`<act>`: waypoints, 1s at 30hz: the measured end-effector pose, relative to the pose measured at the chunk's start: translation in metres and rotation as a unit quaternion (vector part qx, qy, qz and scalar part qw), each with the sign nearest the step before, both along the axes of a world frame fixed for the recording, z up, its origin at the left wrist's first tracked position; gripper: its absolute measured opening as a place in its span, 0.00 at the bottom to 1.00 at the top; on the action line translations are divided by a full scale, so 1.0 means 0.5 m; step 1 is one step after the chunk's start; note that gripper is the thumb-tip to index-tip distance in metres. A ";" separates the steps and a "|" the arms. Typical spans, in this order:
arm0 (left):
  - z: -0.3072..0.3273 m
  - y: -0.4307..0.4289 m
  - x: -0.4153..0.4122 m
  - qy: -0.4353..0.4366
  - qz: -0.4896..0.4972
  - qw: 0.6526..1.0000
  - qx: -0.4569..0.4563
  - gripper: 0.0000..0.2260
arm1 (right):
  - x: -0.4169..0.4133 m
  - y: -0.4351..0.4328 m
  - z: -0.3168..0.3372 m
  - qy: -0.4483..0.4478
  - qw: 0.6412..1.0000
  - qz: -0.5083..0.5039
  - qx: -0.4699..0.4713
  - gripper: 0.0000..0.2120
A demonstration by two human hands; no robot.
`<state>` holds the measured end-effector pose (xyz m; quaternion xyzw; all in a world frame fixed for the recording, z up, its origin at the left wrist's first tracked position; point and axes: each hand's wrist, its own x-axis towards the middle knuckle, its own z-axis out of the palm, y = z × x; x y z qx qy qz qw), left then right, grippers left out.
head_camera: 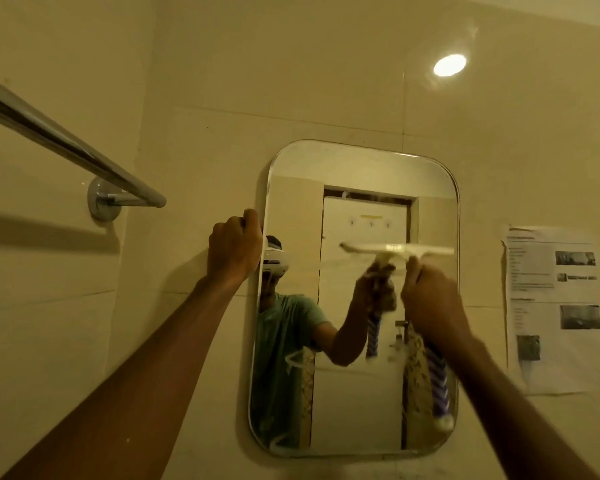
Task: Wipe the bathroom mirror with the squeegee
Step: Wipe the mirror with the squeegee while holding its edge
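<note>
A rounded rectangular mirror (357, 174) hangs on the tiled wall. My right hand (430, 299) is closed around the squeegee (430, 251), whose pale blade lies level against the glass in the mirror's upper right. Its blue-and-white striped handle end (439, 386) hangs below my wrist. My left hand (234, 249) is curled over the mirror's left edge. Faint wet streaks mark the lower glass. The reflection shows a person in a green shirt and the squeegee's mirror image.
A chrome towel bar (66, 143) juts out from the left wall near head height. A printed paper sheet (555, 306) is stuck to the wall right of the mirror. A lamp's reflection (449, 65) glares on the upper tiles.
</note>
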<state>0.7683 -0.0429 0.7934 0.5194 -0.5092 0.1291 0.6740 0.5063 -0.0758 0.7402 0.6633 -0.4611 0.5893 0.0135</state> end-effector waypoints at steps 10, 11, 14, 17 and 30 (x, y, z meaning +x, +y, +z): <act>-0.020 0.008 -0.006 -0.018 0.015 0.999 0.025 0.13 | -0.062 -0.002 0.016 -0.026 0.999 -0.003 0.022 0.20; -0.020 0.005 -0.004 -0.021 0.019 0.999 0.028 0.13 | -0.070 -0.007 0.055 -0.034 0.999 -0.002 0.016 0.20; -0.019 0.002 -0.008 -0.017 0.026 0.999 0.024 0.15 | -0.077 -0.014 0.054 -0.039 0.999 0.005 0.008 0.19; -0.022 0.004 -0.016 -0.022 0.039 0.999 0.022 0.16 | -0.059 -0.017 -0.107 -0.060 0.997 0.004 0.041 0.18; -0.018 0.026 -0.004 0.029 -0.051 0.998 0.022 0.25 | 0.071 0.069 0.241 0.047 0.999 -0.001 -0.008 0.16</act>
